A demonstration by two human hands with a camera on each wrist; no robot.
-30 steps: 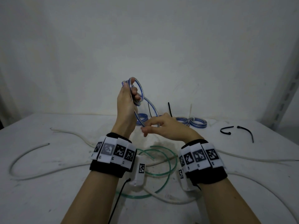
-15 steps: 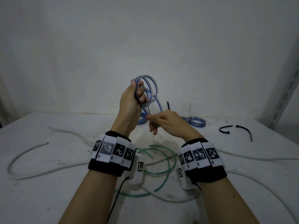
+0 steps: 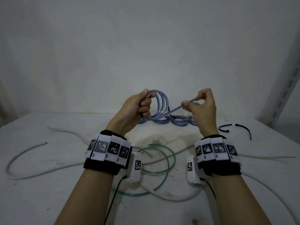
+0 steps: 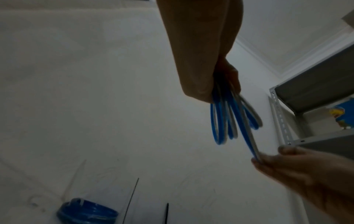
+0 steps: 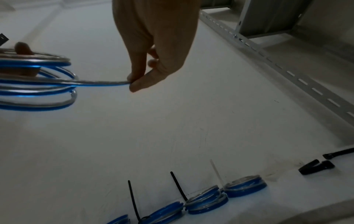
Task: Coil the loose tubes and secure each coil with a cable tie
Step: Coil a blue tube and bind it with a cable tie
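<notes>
Your head camera looks forward and down over both forearms at the desk [image 3: 40,184] and rear wall. Each wrist camera sits close under its hand, facing along the fingers. All three views share the blue tube coil [image 3: 159,104] [image 4: 226,121] [image 5: 38,84].

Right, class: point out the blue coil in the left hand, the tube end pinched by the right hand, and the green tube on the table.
blue coil [image 3: 159,104], head view, on its right-hand loops.
tube end [image 5: 107,83], right wrist view, just before the pinch.
green tube [image 3: 168,166], head view, on its right-hand curve.
</notes>
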